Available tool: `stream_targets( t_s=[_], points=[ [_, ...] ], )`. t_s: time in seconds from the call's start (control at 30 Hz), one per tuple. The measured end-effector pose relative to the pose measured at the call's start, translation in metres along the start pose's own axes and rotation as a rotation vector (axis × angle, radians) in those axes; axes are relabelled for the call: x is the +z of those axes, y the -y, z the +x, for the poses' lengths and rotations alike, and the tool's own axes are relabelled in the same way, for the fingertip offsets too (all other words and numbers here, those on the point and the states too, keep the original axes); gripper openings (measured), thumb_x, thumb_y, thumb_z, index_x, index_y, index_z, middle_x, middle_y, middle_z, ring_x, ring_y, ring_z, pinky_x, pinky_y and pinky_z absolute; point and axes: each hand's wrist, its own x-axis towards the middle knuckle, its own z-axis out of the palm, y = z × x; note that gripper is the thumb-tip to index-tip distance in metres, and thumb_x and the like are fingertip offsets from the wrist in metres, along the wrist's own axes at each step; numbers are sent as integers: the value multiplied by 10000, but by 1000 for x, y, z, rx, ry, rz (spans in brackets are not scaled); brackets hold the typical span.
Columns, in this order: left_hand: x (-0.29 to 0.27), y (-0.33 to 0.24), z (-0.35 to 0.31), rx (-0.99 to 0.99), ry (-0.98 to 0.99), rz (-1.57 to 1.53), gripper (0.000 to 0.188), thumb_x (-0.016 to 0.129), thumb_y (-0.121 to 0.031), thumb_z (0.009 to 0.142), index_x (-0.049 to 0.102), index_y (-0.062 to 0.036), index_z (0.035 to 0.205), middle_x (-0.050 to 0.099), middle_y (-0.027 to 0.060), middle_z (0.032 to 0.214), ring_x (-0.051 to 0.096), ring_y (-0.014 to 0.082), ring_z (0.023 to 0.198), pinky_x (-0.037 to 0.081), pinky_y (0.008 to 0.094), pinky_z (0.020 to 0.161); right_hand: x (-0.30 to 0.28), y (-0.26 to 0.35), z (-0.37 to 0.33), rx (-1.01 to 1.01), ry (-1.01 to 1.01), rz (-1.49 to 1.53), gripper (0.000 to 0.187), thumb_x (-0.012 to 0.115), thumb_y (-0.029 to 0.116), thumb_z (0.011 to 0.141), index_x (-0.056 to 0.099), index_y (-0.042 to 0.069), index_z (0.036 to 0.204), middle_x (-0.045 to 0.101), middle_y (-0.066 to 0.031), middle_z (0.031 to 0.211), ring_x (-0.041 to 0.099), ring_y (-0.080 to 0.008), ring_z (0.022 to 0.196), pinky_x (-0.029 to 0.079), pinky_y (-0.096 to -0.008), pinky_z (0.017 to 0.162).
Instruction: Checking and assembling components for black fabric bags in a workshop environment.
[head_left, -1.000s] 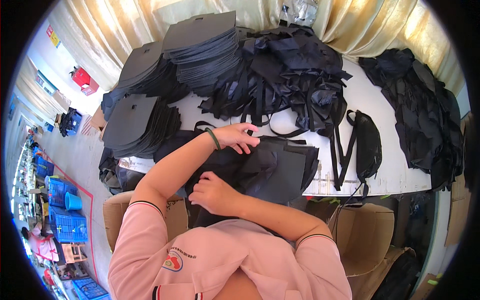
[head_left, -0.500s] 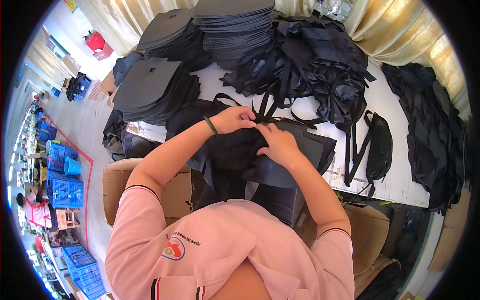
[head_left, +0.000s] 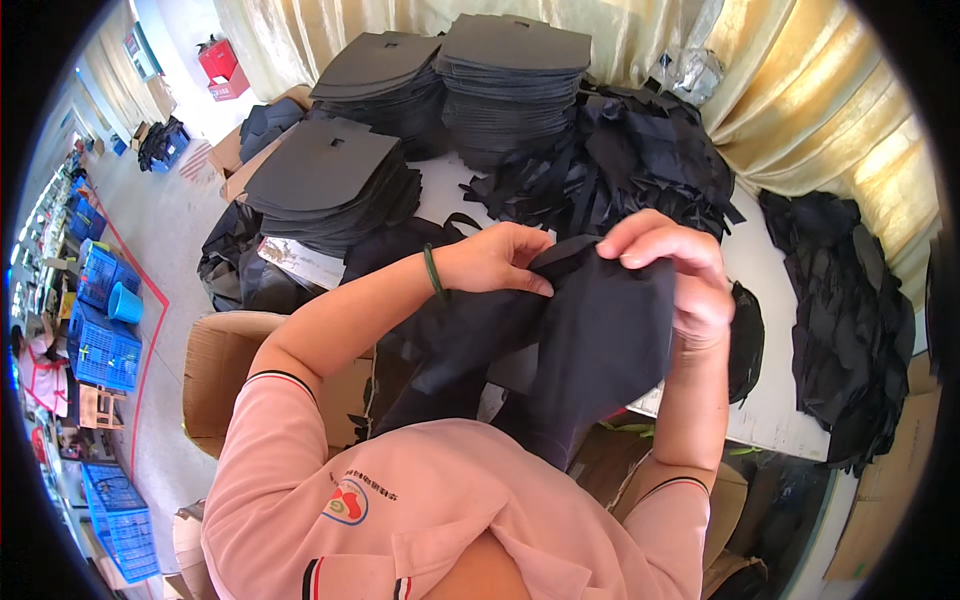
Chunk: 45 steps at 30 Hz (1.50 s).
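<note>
In front of my chest a piece of black fabric hangs from both hands, its lower part falling toward my lap. My right hand is closed on its upper edge, thumb and fingers pinching the cloth. With thumb and fingers pressed together, my left hand grips the fold at the other side. More black cloth lies under my left forearm. Just past my right hand is a small black pouch, partly hidden. A green bangle circles my left wrist.
Stacks of stiff dark panels stand at the left and back of the white table. Beside them lies a heap of black straps and cloth. More black pieces hang at the right edge. An open carton is at left.
Both hands have lifted the black fabric off the table and closer to me. My right hand has moved right and up, spreading the cloth between my hands. The view has shifted slightly.
</note>
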Motion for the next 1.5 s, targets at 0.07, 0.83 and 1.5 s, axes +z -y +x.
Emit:
stream_targets(
  t_s=[0.07,0.83,1.5],
  points=[
    [-7,-6,-2,-8,-88,194,258,792,-145,796,603,-31,928,544,-29,736,478,74,691,409,249,641,-1,17,-5,92,-57,167,441,487,276,832,683,-101,951,635,-256,1043,626,-304,994,469,-379,918],
    [-19,-20,1,-6,-159,551,253,735,-182,848,640,8,985,603,59,798,557,167,733,469,294,682,35,152,38,-100,-168,-1631,173,615,-94,777,618,-17,931,577,-159,838,608,-331,755,496,-334,690],
    [-109,9,-88,-653,587,787,375,769,-250,806,610,33,994,656,160,872,635,234,872,475,375,762,-4,-39,-167,1139,-48,-172,104,694,87,881,649,-1,915,602,50,760,519,-31,697,423,-222,620]
  ],
)
